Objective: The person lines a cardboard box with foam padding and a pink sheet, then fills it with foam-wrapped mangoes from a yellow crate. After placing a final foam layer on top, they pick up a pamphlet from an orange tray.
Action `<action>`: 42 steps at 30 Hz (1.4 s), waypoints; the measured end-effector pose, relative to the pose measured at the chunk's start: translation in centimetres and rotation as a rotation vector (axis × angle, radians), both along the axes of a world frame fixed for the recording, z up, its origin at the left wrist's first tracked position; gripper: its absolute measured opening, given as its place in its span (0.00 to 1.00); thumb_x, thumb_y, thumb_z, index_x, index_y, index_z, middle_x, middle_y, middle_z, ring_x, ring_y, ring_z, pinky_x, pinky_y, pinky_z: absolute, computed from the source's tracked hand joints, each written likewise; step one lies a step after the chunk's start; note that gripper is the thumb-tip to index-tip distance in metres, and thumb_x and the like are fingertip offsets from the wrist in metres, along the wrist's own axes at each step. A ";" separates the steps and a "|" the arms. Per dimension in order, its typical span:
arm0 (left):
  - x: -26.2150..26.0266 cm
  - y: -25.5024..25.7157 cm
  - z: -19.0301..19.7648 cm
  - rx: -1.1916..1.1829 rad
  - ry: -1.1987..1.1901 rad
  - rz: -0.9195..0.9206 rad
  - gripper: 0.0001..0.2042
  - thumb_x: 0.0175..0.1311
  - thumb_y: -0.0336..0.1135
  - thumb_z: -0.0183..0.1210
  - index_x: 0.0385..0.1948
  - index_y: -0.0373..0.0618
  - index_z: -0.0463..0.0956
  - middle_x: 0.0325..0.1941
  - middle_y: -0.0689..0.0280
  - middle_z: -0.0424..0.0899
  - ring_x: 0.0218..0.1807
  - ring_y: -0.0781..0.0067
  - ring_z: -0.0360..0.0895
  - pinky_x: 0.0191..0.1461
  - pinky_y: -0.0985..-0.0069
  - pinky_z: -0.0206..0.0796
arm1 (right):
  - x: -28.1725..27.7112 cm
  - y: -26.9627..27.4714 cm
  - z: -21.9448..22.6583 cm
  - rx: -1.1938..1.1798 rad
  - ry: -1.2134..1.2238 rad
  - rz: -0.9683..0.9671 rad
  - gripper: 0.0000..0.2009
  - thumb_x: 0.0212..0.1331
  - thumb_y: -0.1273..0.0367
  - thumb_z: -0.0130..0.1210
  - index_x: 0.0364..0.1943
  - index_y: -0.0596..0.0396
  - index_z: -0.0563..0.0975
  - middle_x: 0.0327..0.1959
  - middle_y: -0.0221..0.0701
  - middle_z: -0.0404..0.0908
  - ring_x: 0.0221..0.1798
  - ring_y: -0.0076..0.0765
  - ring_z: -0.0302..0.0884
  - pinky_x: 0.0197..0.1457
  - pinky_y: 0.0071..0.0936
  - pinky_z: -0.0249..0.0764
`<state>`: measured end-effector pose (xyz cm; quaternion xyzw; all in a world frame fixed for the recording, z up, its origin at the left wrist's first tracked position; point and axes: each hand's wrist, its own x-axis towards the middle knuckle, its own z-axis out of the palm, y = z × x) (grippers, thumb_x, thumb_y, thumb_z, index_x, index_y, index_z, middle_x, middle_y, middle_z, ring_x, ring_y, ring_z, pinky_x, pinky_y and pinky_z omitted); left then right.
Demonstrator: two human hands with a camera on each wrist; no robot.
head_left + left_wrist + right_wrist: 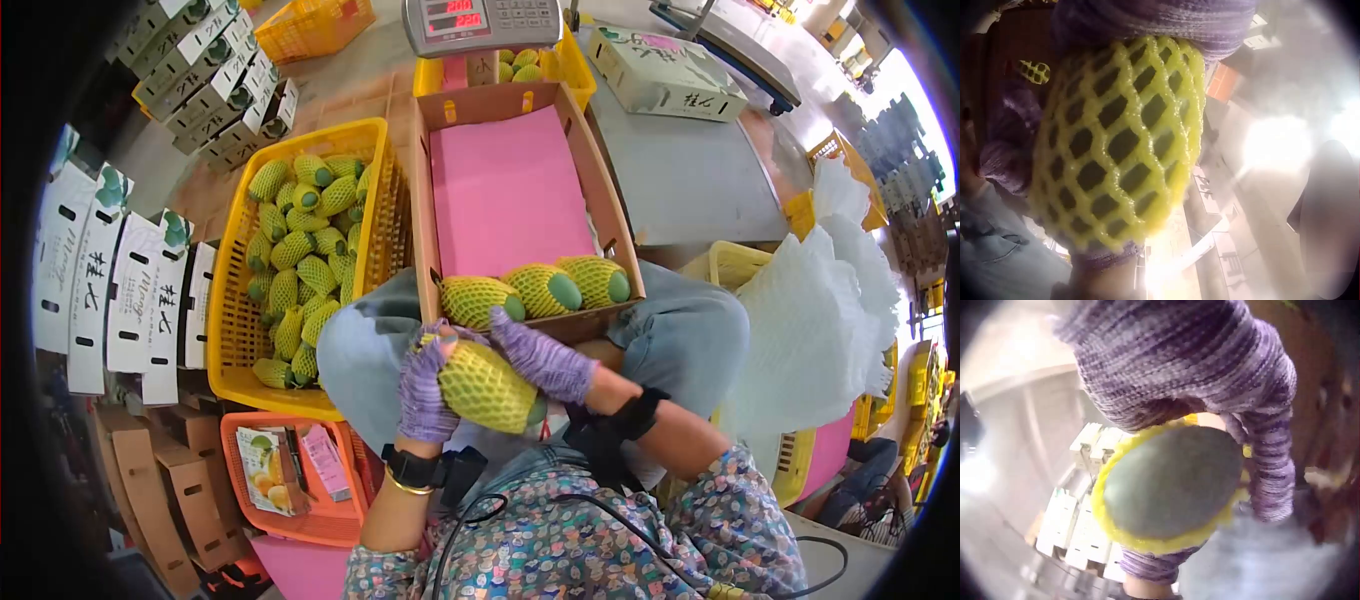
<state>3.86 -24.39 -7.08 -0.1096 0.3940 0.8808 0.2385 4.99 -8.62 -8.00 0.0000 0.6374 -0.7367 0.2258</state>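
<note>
A mango in a yellow foam net (488, 388) is held over the lap, its bare green end (1172, 481) facing the right wrist camera. My left hand (426, 390), in a purple glove, grips its left side; the net fills much of the left wrist view (1119, 144). My right hand (548, 362), gloved alike, lies along the mango's far right side, one finger (1270, 469) extending down past the green end. Just beyond both hands, the carton (428, 190) holds three netted mangoes (542, 288) in a row at its near end, on pink paper (510, 190).
A yellow crate (225, 300) of netted mangoes stands left, above an orange basket (258, 525) with papers. The scale (483, 25) is at the back. White foam sheets (800, 340) hang over a crate at right. Mango boxes (125, 290) stand at far left.
</note>
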 end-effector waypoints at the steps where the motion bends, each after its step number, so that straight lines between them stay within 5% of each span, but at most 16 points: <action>1: 0.0 0.8 1.4 -0.056 0.016 0.071 0.08 0.55 0.36 0.53 0.33 0.43 0.68 0.31 0.65 0.74 0.35 0.74 0.73 0.42 0.78 0.66 | 0.3 1.1 -2.9 0.158 0.118 -0.020 0.25 0.61 0.51 0.32 0.52 0.57 0.63 0.38 0.49 0.71 0.44 0.47 0.70 0.50 0.36 0.64; 2: -0.7 1.0 0.8 -0.055 0.003 0.076 0.08 0.55 0.36 0.53 0.33 0.43 0.68 0.31 0.65 0.74 0.35 0.74 0.73 0.42 0.78 0.66 | 0.1 1.7 0.2 0.209 0.102 -0.023 0.26 0.58 0.51 0.39 0.53 0.56 0.62 0.41 0.49 0.70 0.46 0.50 0.69 0.50 0.35 0.65; 4: -2.1 1.2 -0.9 -0.073 -0.019 0.098 0.07 0.56 0.35 0.51 0.33 0.43 0.68 0.29 0.66 0.74 0.33 0.75 0.72 0.40 0.78 0.66 | 1.0 2.0 5.5 0.689 0.358 0.056 0.27 0.52 0.55 0.49 0.54 0.52 0.62 0.44 0.49 0.68 0.46 0.52 0.69 0.51 0.35 0.65; 6: -2.6 2.3 0.8 -0.081 0.005 0.110 0.06 0.57 0.34 0.49 0.32 0.43 0.68 0.29 0.67 0.73 0.33 0.77 0.71 0.40 0.78 0.66 | 1.2 1.7 9.9 0.839 0.517 0.082 0.29 0.47 0.56 0.54 0.54 0.53 0.62 0.44 0.47 0.68 0.48 0.49 0.68 0.52 0.34 0.65; 10: -3.8 4.7 0.7 -0.181 0.112 0.157 0.09 0.57 0.39 0.50 0.30 0.45 0.70 0.28 0.67 0.74 0.32 0.75 0.73 0.41 0.77 0.67 | 0.1 1.3 10.6 1.255 0.672 0.086 0.33 0.38 0.61 0.61 0.54 0.50 0.63 0.43 0.42 0.69 0.50 0.47 0.67 0.51 0.35 0.66; 11: -4.2 4.9 0.7 -0.180 0.178 0.092 0.13 0.56 0.39 0.52 0.39 0.41 0.66 0.37 0.62 0.70 0.40 0.71 0.69 0.46 0.77 0.63 | -1.3 2.9 10.9 0.994 0.576 0.108 0.33 0.38 0.62 0.61 0.53 0.51 0.64 0.44 0.40 0.70 0.49 0.47 0.68 0.50 0.34 0.67; 12: -4.5 5.1 0.8 -0.180 0.242 0.030 0.21 0.54 0.38 0.54 0.47 0.38 0.63 0.47 0.56 0.66 0.48 0.66 0.66 0.51 0.76 0.59 | -2.4 4.6 10.5 0.838 0.741 -0.064 0.29 0.37 0.63 0.59 0.51 0.47 0.66 0.39 0.43 0.73 0.40 0.51 0.72 0.42 0.37 0.70; 13: -4.9 5.3 0.9 -0.828 0.757 0.005 0.35 0.45 0.47 0.61 0.54 0.38 0.56 0.52 0.51 0.60 0.55 0.57 0.60 0.59 0.66 0.51 | -3.7 6.4 10.2 0.859 0.559 -0.054 0.30 0.37 0.61 0.59 0.51 0.46 0.65 0.40 0.41 0.74 0.40 0.47 0.73 0.43 0.35 0.70; 14: -4.5 5.4 1.2 -0.820 0.752 0.013 0.35 0.45 0.47 0.61 0.54 0.38 0.56 0.52 0.51 0.60 0.55 0.57 0.60 0.59 0.66 0.51 | -5.0 8.1 9.7 0.951 0.519 -0.058 0.31 0.37 0.59 0.60 0.52 0.43 0.64 0.38 0.40 0.76 0.42 0.45 0.74 0.43 0.34 0.70; 17: -1.8 5.8 0.1 -1.422 1.229 -0.226 0.40 0.36 0.56 0.60 0.55 0.47 0.58 0.56 0.55 0.59 0.60 0.58 0.53 0.62 0.46 0.34 | -9.2 11.3 9.4 1.260 0.253 0.103 0.30 0.39 0.55 0.56 0.53 0.38 0.64 0.38 0.38 0.77 0.42 0.44 0.74 0.48 0.34 0.66; 20: -2.0 6.4 -2.9 -1.727 1.453 -0.189 0.40 0.35 0.54 0.62 0.54 0.48 0.57 0.53 0.60 0.61 0.57 0.59 0.57 0.60 0.47 0.38 | -11.6 11.0 8.1 1.489 0.120 0.288 0.31 0.40 0.51 0.53 0.54 0.37 0.63 0.40 0.38 0.77 0.46 0.44 0.72 0.55 0.37 0.58; 25: -2.2 7.1 -3.1 -1.786 1.274 -0.190 0.40 0.34 0.53 0.62 0.54 0.53 0.58 0.53 0.65 0.61 0.57 0.64 0.58 0.57 0.48 0.43 | -13.5 11.2 4.9 1.704 -0.011 0.613 0.32 0.44 0.46 0.47 0.57 0.39 0.61 0.49 0.38 0.71 0.56 0.44 0.64 0.63 0.44 0.41; 34: -2.8 7.0 -2.2 -1.688 1.257 -0.227 0.42 0.32 0.49 0.64 0.56 0.50 0.56 0.55 0.60 0.61 0.57 0.59 0.58 0.58 0.51 0.46 | -14.2 11.0 3.0 1.743 0.018 0.851 0.35 0.47 0.43 0.42 0.58 0.46 0.58 0.53 0.37 0.68 0.62 0.45 0.55 0.64 0.46 0.38; 36: -3.0 5.4 -2.1 -1.583 1.261 -0.125 0.45 0.30 0.45 0.66 0.57 0.48 0.54 0.56 0.56 0.59 0.58 0.56 0.57 0.58 0.54 0.47 | -14.8 10.7 3.9 1.755 -0.047 0.888 0.35 0.49 0.43 0.41 0.58 0.47 0.58 0.54 0.38 0.66 0.62 0.44 0.55 0.64 0.46 0.40; 39: -3.6 1.7 -1.5 -1.568 1.242 -0.012 0.49 0.23 0.43 0.69 0.57 0.46 0.51 0.58 0.51 0.56 0.60 0.49 0.53 0.61 0.55 0.44 | -14.6 7.9 5.0 1.859 0.243 0.703 0.33 0.47 0.44 0.45 0.55 0.48 0.63 0.50 0.38 0.69 0.58 0.42 0.60 0.61 0.43 0.46; 42: -3.5 1.8 -1.0 -1.692 1.035 -0.198 0.49 0.23 0.45 0.69 0.57 0.47 0.51 0.59 0.53 0.54 0.61 0.50 0.50 0.62 0.54 0.39 | -14.0 3.0 5.2 1.519 0.437 0.711 0.28 0.43 0.48 0.50 0.48 0.49 0.68 0.43 0.39 0.73 0.49 0.43 0.69 0.52 0.40 0.60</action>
